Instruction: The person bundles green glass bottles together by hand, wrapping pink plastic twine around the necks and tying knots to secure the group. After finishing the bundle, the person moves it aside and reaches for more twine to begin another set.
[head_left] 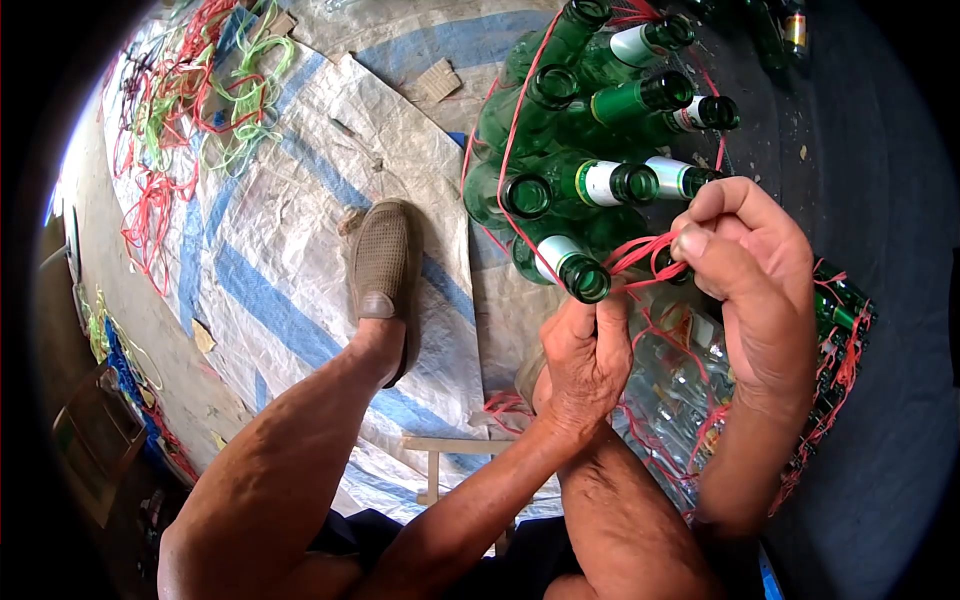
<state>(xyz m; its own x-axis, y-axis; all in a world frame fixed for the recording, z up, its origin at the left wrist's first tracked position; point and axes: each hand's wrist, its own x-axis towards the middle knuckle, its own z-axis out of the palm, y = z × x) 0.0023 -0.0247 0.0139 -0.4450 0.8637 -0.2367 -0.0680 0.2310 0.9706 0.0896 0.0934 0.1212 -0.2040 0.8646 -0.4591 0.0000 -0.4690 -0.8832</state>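
Note:
A cluster of upright green glass bottles (620, 110), some with white neck labels, stands at the upper middle with red plastic string (512, 135) running round it. My right hand (755, 285) pinches a bundle of looped red string (645, 252) between thumb and fingers, beside the nearest bottle necks. Just below the front bottle (560, 258), my left hand (585, 365) is closed, its fingertips partly hidden behind the bottle mouth. A red strand runs from there towards my right hand, and the left fingers appear to hold it.
Tangled red and green string (225, 95) lies at the upper left on a white and blue striped tarp (300, 200). Clear glass bottles (670, 400) and more green bottles (845, 300) lie at the right. A shod foot (385, 265) rests on the tarp.

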